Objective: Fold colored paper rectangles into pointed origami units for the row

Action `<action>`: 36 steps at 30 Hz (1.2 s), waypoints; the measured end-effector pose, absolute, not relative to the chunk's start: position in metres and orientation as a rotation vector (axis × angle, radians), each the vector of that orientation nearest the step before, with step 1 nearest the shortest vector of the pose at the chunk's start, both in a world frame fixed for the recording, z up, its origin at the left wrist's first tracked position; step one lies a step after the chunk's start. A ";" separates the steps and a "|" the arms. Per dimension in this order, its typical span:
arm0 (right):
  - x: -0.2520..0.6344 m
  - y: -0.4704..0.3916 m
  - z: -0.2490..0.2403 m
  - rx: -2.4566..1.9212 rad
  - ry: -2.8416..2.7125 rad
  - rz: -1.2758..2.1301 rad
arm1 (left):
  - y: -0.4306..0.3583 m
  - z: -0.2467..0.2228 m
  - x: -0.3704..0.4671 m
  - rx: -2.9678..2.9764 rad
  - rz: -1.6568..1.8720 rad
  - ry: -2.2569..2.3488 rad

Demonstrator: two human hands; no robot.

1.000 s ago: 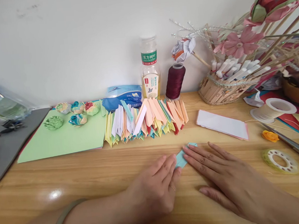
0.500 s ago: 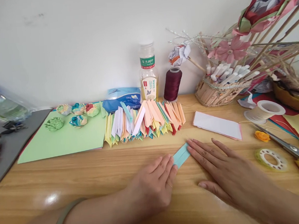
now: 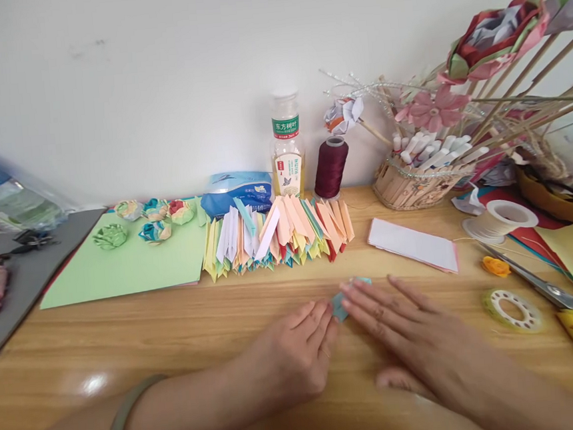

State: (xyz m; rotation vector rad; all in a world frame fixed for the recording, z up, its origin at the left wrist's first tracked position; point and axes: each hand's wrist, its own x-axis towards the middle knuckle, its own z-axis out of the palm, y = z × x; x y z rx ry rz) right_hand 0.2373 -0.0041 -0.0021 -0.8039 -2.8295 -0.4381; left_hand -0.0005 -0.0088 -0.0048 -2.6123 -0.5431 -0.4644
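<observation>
A folded strip of light blue paper (image 3: pixel 339 309) lies on the wooden table, mostly covered by my fingers. My left hand (image 3: pixel 298 348) is closed on its near left end, fingers pressed together. Flat across the strip's far part rests my right hand (image 3: pixel 407 331), fingers stretched out and thumb apart; a small blue end shows past its fingertips. Beyond both hands stands a long row of folded paper pieces (image 3: pixel 278 232) in several colours. To the right of the row lies a stack of white paper slips (image 3: pixel 412 244) with pink beneath.
Paper flowers (image 3: pixel 155 232) sit on green sheets (image 3: pixel 121 276) at left. Behind the row are a tissue pack (image 3: pixel 237 191), a bottle (image 3: pixel 287 151) and a maroon thread spool (image 3: pixel 331 167). Rightward are a pen basket (image 3: pixel 414 184), a tape roll (image 3: pixel 513 310) and scissors (image 3: pixel 548 289).
My right hand has slid left along the blue paper strip, from its far end toward my left hand, and now covers most of it. My left hand keeps its hold. The view has shifted slightly.
</observation>
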 end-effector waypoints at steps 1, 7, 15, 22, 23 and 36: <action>0.237 -0.004 -0.002 -0.752 -2.872 -0.362 | -0.009 -0.005 -0.001 -2.615 -0.468 -0.546; 0.244 -0.001 0.001 -0.963 -2.791 -0.234 | -0.009 -0.008 0.000 -2.614 -0.586 -0.595; 0.233 0.002 0.019 -0.842 -2.686 -0.196 | -0.002 -0.002 0.004 -2.675 -0.795 -0.719; 0.229 0.000 0.016 -0.804 -2.747 -0.123 | 0.002 -0.003 0.003 -2.772 -0.759 -0.720; 0.228 0.000 0.015 -0.814 -2.747 -0.117 | 0.002 -0.003 0.003 -2.780 -0.768 -0.748; 0.216 0.010 0.003 -1.186 -2.487 0.339 | 0.006 0.005 0.010 -2.964 -0.769 -1.464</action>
